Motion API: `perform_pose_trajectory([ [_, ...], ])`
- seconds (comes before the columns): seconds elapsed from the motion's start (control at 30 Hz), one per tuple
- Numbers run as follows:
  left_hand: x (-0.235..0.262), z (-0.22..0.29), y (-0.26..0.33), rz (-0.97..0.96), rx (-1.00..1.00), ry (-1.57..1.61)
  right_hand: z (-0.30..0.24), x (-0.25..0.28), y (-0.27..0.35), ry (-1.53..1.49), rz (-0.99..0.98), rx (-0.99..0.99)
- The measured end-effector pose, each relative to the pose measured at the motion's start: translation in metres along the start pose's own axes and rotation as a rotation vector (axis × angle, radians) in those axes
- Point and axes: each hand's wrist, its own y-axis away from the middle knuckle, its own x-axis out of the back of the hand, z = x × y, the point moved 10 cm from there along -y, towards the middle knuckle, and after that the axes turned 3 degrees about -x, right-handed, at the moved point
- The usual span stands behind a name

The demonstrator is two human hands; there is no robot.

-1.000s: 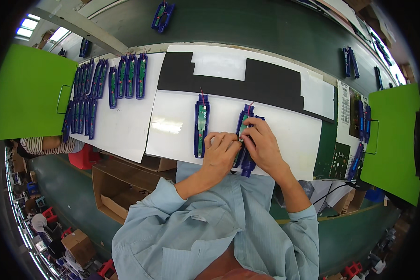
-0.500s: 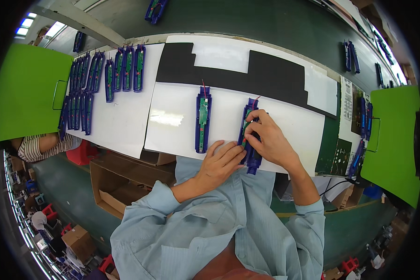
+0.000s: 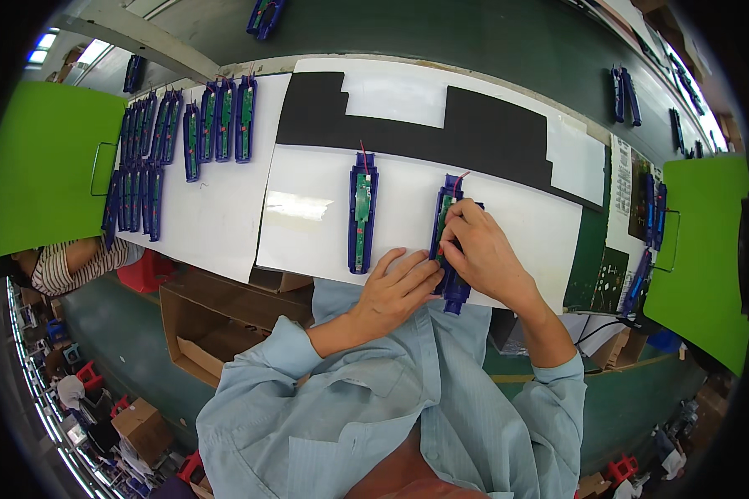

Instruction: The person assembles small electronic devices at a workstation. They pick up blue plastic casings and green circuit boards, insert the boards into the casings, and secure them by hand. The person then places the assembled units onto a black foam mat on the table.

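Observation:
On the white work surface in front of me lies a blue plastic housing [image 3: 437, 235] with a narrow green circuit board [image 3: 444, 207] inside and a red wire at its far end. My left hand [image 3: 397, 288] grips the near part of this housing, fingers laid over its left side. My right hand [image 3: 484, 254] is closed, thumb and forefinger pinched on the board; any small part between them is hidden. Under that hand sits another blue plastic piece [image 3: 455, 300], mostly covered, its near end showing. To the left, apart from both hands, a similar housing with board [image 3: 362, 216] lies lengthwise.
Several filled blue housings [image 3: 224, 121] stand in rows at the left. A black mat [image 3: 408, 133] lies across the back. Green panels [image 3: 50, 166] flank the table. An open cardboard box [image 3: 212, 324] sits below. At far left is another person's striped sleeve [image 3: 54, 270].
Both hands and the housing between them have shifted slightly to the right. The pinched right fingers remain at the board, and the left hand keeps its grip.

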Motion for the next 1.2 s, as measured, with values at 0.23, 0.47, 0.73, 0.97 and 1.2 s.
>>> perform_pose_trajectory([
  [0.23, -0.004, -0.002, 0.001, -0.006, 0.010, 0.018, 0.001, 0.001, 0.000, -0.081, -0.016, -0.025],
  [0.47, -0.002, 0.000, 0.000, 0.013, -0.019, 0.042, 0.003, -0.001, -0.002, -0.097, -0.037, -0.050],
  [0.73, -0.001, -0.002, 0.000, 0.023, -0.005, 0.062, 0.011, -0.005, -0.001, -0.124, -0.081, -0.135],
  [0.97, -0.001, -0.003, 0.000, 0.026, -0.009, 0.063, 0.010, -0.006, -0.001, -0.102, -0.098, -0.173],
  [1.2, -0.002, -0.005, 0.002, 0.024, 0.007, 0.080, 0.002, -0.006, -0.001, -0.102, -0.106, -0.049],
])
